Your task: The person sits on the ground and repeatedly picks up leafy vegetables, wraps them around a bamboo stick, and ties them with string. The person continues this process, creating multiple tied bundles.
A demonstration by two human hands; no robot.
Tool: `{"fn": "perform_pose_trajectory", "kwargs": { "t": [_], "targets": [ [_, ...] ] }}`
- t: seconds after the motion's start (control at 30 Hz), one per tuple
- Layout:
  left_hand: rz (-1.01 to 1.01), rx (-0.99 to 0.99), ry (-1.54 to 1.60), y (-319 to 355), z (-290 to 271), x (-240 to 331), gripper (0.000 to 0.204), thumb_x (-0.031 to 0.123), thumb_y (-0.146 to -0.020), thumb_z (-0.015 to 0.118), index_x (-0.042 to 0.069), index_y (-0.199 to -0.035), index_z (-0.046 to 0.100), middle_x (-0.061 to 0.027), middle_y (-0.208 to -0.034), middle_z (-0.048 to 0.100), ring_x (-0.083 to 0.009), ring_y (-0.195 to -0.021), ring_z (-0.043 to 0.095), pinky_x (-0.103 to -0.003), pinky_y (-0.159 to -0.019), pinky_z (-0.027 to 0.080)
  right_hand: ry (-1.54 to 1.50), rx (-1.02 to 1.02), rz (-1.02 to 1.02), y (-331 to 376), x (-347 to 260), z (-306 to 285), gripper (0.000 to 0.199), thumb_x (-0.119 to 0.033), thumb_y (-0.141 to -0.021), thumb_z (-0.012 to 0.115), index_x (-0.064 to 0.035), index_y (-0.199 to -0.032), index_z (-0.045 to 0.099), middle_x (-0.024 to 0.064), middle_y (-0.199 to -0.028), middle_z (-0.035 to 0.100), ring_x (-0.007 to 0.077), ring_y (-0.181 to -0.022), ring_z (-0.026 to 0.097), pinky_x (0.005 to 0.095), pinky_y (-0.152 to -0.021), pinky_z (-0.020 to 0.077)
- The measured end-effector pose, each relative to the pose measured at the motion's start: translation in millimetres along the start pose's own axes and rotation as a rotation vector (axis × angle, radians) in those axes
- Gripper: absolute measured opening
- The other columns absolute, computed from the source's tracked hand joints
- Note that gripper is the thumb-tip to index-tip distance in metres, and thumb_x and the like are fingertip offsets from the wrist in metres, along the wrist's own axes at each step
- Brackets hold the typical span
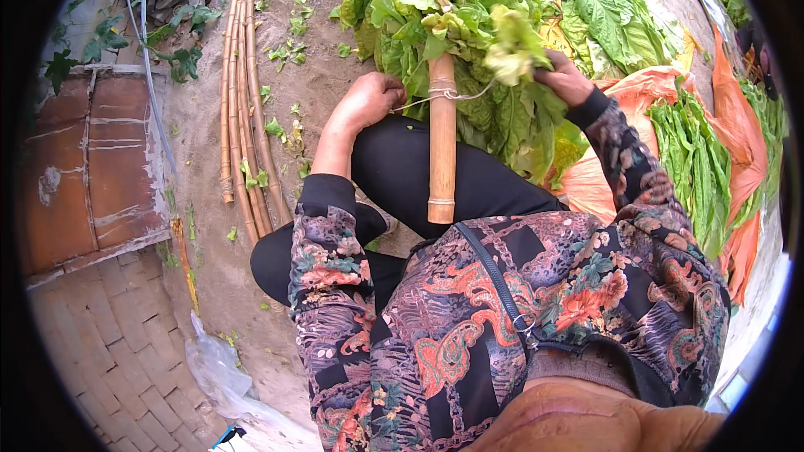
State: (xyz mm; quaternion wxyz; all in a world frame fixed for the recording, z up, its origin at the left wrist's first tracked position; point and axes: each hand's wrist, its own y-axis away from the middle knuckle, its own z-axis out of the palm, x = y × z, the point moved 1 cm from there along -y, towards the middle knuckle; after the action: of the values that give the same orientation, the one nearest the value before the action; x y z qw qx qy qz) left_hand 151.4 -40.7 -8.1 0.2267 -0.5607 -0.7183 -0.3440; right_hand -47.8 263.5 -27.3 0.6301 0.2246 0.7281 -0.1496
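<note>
A bamboo pole (441,142) lies lengthwise in front of me across my dark-trousered leg, its near end bare. Big green leaves that look like tobacco (456,12) hang thickly along its far part. A thin pale string (475,94) loops round the pole and runs out to both sides. My left hand (373,100) is closed left of the pole, pinching the string's left end. To the right of the pole, my right hand (565,79) has closed on a yellowish-green tobacco leaf (512,43), blurred by motion. The right fingertips are partly hidden by leaves.
Several bare bamboo poles (244,109) lie on the sandy ground at the left, among leaf scraps. More leaves (691,163) rest on orange sheeting (745,146) at the right. A rusty panel (92,167), brick paving (126,335) and clear plastic (219,364) are far left.
</note>
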Motion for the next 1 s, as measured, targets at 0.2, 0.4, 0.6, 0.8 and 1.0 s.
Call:
{"fn": "perform_pose_trajectory", "kwargs": {
  "t": [0.2, 0.4, 0.6, 0.8, 1.0],
  "targets": [
    [0.002, 0.095, 0.741, 69, -63, 24, 0.02, 0.016, -0.088, 0.056, -0.001, -0.095, 0.066, -0.0048, -0.071, 0.063, -0.0043, -0.053, 0.046, -0.018, -0.048, 0.034, -0.331, 0.018, 0.046, 74, -30, -4, 0.033, -0.004, -0.085, 0.058, -0.0004, -0.118, 0.057, 0.0074, -0.11, 0.063, 0.0139, -0.098, 0.059, 0.0282, -0.087, 0.0461],
    [-0.171, 0.108, 0.654, 104, -89, 39, 0.018, 0.012, -0.09, 0.057, -0.003, -0.096, 0.064, -0.0051, -0.075, 0.063, -0.0039, -0.046, 0.042, -0.018, -0.042, 0.03, 0.266, -0.513, 0.16, 65, -44, 20, 0.029, -0.004, -0.079, 0.058, 0.0001, -0.107, 0.058, 0.0106, -0.091, 0.063, 0.0168, -0.086, 0.057, 0.0314, -0.078, 0.0447],
    [-0.249, 0.183, 0.618, 128, -93, 46, 0.019, 0.015, -0.09, 0.056, -0.001, -0.098, 0.063, 0.0015, -0.059, 0.053, -0.0035, -0.045, 0.042, -0.017, -0.042, 0.029, 1.184, -0.313, -0.073, 56, -25, 87, 0.016, -0.006, -0.069, 0.055, -0.0037, -0.085, 0.057, 0.0156, -0.068, 0.062, 0.0346, -0.068, 0.063, 0.0452, -0.061, 0.0489],
    [-0.259, 0.154, 0.574, 140, -80, 55, 0.017, 0.014, -0.09, 0.057, 0.001, -0.097, 0.063, 0.0031, -0.056, 0.05, -0.0033, -0.045, 0.042, -0.018, -0.042, 0.025, 1.189, -0.35, -0.224, -10, 6, 146, 0.019, -0.02, -0.067, 0.068, -0.0052, -0.078, 0.064, 0.0151, -0.078, 0.065, 0.0309, -0.077, 0.065, 0.0408, -0.068, 0.052],
    [-0.32, -0.019, 0.37, 116, -48, 44, 0.017, 0.01, -0.085, 0.058, -0.004, -0.083, 0.066, -0.0019, -0.058, 0.056, -0.0073, -0.05, 0.05, -0.022, -0.047, 0.038, -0.003, 0.011, -0.006, -101, 60, 167, 0.053, -0.03, -0.089, 0.062, -0.0044, -0.131, 0.043, 0.0139, -0.127, 0.052, 0.0211, -0.117, 0.048, 0.033, -0.1, 0.0383]
  ]
}}
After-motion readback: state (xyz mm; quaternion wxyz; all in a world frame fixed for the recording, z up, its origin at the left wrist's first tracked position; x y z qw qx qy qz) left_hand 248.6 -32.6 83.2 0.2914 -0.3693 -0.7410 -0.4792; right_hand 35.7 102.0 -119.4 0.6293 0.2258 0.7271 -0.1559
